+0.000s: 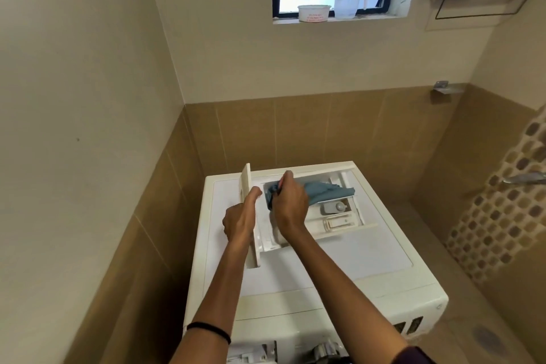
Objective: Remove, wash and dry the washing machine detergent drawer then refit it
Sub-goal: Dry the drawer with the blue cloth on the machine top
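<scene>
With my left hand I grip the white plastic detergent drawer by its front. My right hand pinches a blue cloth inside it.

— That drawer, what's it made of?
— White plastic, smooth, with a slight sheen. The cloth in it is blue fabric, soft and matt.
— And the top of the washing machine?
— Smooth white, faintly glossy. The wall tiles at twelve o'clock look tan and satin; the mosaic at three o'clock, glazed.
</scene>
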A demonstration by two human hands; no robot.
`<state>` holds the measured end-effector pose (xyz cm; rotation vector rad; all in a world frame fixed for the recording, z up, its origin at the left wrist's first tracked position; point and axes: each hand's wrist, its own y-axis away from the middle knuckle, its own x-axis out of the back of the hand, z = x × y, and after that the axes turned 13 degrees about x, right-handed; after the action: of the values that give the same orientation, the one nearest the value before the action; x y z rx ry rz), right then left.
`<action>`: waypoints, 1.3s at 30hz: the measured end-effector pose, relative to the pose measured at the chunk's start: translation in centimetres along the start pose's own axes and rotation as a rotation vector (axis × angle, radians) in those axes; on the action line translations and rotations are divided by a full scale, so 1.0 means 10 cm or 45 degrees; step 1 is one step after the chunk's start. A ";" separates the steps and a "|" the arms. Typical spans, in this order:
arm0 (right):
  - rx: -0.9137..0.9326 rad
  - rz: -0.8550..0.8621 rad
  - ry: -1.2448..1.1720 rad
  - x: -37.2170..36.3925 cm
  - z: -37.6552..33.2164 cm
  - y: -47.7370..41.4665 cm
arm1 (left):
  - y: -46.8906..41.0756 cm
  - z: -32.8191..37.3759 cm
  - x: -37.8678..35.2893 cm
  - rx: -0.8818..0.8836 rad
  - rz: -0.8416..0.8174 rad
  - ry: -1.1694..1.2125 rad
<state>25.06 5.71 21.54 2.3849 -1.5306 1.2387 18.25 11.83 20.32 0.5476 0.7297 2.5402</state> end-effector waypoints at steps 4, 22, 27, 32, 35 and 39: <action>0.150 -0.250 0.140 0.04 0.06 -0.06 | -0.06 -0.02 0.07 0.059 -0.065 0.092; 0.301 -0.770 0.253 0.01 0.17 -0.24 | -0.17 0.06 0.11 0.161 -0.065 0.036; 0.371 -0.890 0.182 0.07 0.20 -0.31 | -0.24 0.17 0.17 0.155 -0.093 0.124; 0.402 -1.049 0.188 0.16 0.30 -0.41 | -0.31 0.12 0.24 0.199 -0.245 0.140; 0.369 -1.065 0.181 0.20 0.35 -0.45 | -0.34 0.09 0.29 0.206 -0.299 0.147; 0.383 -1.033 0.206 0.25 0.44 -0.45 | -0.40 0.02 0.37 0.181 -0.303 0.159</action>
<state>31.61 4.24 21.76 2.5455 -0.2498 1.4287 16.47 16.88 19.10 0.3269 0.9657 2.3288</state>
